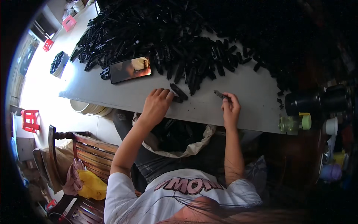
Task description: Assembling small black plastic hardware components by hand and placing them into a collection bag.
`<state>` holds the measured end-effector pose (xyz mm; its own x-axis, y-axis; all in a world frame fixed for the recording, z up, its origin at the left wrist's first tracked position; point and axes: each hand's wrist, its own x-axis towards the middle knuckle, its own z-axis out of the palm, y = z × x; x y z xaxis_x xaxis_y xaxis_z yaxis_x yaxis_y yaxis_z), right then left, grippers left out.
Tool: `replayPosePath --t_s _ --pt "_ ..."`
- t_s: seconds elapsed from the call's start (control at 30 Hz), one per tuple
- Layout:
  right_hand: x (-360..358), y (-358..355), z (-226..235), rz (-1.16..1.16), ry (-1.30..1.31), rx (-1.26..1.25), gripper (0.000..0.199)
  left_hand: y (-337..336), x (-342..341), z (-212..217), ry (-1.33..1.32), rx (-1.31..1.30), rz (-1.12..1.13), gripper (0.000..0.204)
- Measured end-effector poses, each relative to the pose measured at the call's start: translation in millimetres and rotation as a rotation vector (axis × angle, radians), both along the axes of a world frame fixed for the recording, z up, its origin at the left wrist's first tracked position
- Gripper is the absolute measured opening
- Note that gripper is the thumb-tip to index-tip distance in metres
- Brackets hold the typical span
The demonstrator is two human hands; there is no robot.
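At three o'clock, the right hand (232,106) pinches one black piece (218,94) by its end, presumably leaving its length exposed. At nine, the left hand (157,105) curls by two loose pieces (179,92) (whether it grips, I cannot tell). One phone (130,71) sits screen-up at ten, seemingly for viewing.

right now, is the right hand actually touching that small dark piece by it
Touching: the head view shows the right hand pinching the small dark piece between thumb and fingers, its free end sticking out to the left.
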<state>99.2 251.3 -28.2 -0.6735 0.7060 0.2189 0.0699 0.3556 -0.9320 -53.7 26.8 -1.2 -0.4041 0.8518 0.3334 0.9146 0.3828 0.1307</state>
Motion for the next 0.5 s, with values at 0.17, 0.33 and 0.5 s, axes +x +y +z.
replayPosePath --t_s 0.17,0.33,0.5 --pt "14.4 -27.9 11.4 0.274 0.109 -0.582 0.014 -1.5 17.9 4.6 -0.554 0.233 0.117 0.031" --pt "7.5 -56.7 32.5 0.459 0.018 -0.492 0.017 9.8 57.9 2.8 -0.795 0.266 0.035 0.035" --pt "4.0 -53.7 47.5 0.42 -0.002 0.004 0.016 14.8 71.3 12.9 -1.058 0.311 -0.099 0.04"
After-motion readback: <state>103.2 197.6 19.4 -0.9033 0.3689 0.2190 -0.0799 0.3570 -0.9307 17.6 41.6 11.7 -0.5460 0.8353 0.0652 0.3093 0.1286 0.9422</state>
